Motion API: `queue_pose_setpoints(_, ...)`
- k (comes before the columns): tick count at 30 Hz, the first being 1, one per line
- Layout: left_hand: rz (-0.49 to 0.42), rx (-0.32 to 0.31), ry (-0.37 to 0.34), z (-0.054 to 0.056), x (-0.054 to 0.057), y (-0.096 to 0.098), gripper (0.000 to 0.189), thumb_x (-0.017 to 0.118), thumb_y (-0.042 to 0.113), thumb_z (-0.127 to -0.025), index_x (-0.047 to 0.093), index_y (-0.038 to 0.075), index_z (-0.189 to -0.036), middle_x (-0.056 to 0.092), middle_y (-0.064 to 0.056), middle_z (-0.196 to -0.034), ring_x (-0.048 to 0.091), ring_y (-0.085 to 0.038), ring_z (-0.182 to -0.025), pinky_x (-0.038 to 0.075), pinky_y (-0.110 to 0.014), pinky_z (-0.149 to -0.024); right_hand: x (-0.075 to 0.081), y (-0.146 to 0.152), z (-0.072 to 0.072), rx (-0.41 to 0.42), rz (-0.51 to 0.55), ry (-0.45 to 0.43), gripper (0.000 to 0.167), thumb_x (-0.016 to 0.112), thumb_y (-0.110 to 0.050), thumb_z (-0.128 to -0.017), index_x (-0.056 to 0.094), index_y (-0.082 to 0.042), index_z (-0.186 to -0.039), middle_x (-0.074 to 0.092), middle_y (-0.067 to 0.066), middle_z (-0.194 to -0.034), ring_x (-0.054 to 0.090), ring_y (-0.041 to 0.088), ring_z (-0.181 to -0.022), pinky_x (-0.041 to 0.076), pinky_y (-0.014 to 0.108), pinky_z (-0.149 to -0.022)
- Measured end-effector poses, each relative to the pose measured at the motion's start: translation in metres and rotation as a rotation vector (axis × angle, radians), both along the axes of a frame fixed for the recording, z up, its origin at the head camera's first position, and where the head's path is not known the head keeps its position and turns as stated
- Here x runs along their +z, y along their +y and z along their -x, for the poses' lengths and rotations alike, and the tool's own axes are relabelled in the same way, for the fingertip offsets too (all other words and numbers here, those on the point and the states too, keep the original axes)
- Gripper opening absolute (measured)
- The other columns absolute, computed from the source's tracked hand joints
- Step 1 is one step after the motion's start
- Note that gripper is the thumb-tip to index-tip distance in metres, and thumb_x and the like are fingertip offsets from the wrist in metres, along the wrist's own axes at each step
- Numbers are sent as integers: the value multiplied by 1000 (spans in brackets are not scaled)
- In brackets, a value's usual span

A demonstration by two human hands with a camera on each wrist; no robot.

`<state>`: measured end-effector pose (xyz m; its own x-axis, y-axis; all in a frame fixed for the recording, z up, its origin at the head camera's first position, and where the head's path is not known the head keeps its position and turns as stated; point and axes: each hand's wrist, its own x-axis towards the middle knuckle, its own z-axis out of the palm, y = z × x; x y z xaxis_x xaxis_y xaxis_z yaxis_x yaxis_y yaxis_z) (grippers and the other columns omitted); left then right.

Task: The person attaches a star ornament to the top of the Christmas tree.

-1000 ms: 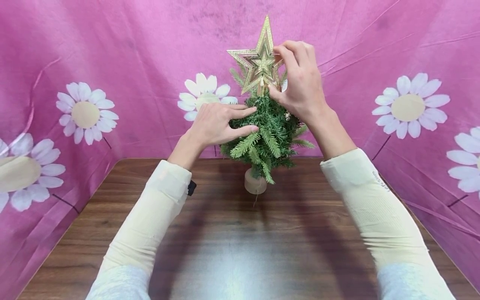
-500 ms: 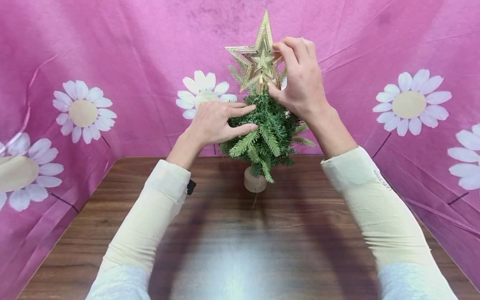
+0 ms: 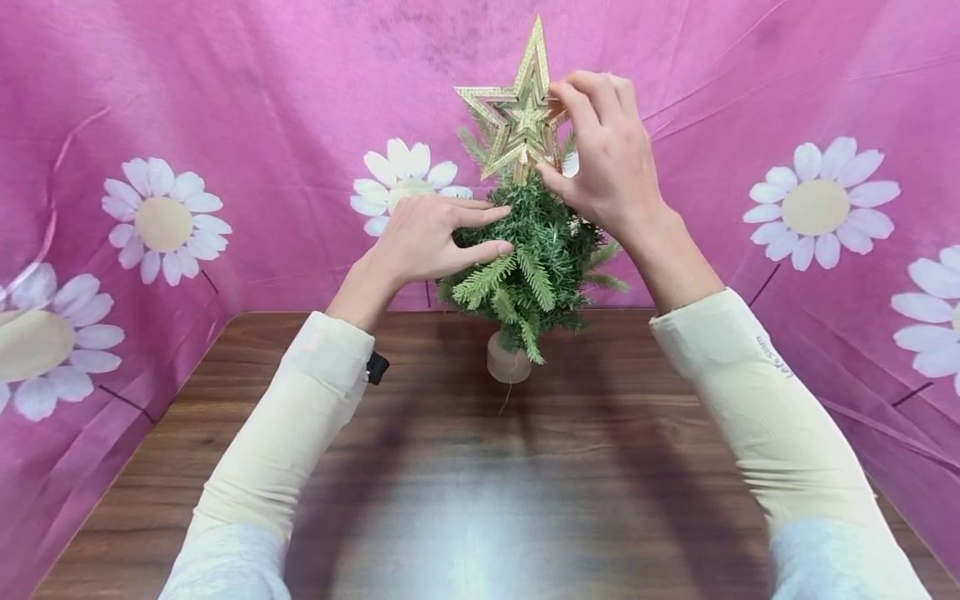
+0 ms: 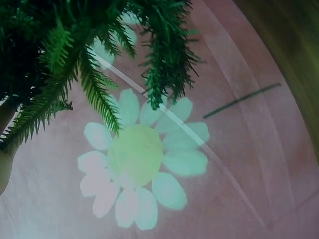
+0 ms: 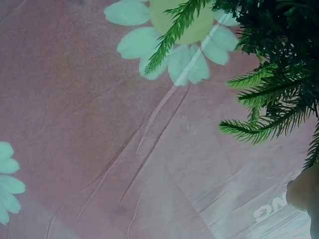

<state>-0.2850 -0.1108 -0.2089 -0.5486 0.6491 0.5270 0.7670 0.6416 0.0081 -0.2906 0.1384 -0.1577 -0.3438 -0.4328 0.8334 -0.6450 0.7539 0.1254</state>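
Note:
A small artificial Christmas tree (image 3: 547, 250) with a pale round base (image 3: 508, 358) stands on the wooden table (image 3: 480, 450). At its top is a gold star topper (image 3: 527, 112), upright with a slight lean to the right. My right hand (image 3: 611, 150) pinches the star's right side, thumb low near its foot and fingers behind the upper right. On the tree's left side, my left hand (image 3: 423, 237) touches the upper foliage, with thumb and fingers stretched out and spread apart. Green branches (image 4: 94, 74) fill the upper left of the left wrist view, and branches (image 5: 269, 94) also show in the right wrist view.
Behind the table hangs a pink cloth (image 3: 300, 108) printed with white daisies (image 3: 163, 221), close behind the tree. A thin thread (image 3: 508, 396) trails from the base onto the table.
The star and right hand have shifted slightly up and a little right, the star leaning a touch more. Left hand stays at the foliage; the head view has moved a little.

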Motion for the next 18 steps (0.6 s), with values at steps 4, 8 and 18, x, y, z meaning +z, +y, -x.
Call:
queue_pose_setpoints(4, -42, -15, -21, -3, 0, 0, 50, 60, 57, -95, 67, 28, -135, 67, 0, -133, 70, -18, -89, 48, -33, -62, -2, 3, -4, 8, -4, -13, 69, 85, -13, -80, 53, 5, -139, 51, 22, -138, 44, 37, -126, 33, 39, -112)
queue_pose_setpoints(8, -79, -12, -4, -5, 2, -3, 48, 61, 54, -96, 70, 23, -132, 67, -1, -132, 62, -20, -123, 53, -40, -89, 0, 8, -6, 37, 5, 2, 71, 85, -14, -81, 52, 5, -140, 50, 22, -143, 43, 36, -131, 29, 39, -116)
queue_pose_setpoints(18, -145, 81, -31, -12, 8, -29, 46, 60, 52, -98, 70, 23, -133, 67, 2, -133, 64, -21, -119, 52, -43, -89, 3, 19, -13, 91, 63, 62, 57, 73, -15, -90, 53, 6, -139, 52, 24, -140, 44, 37, -130, 30, 40, -114)
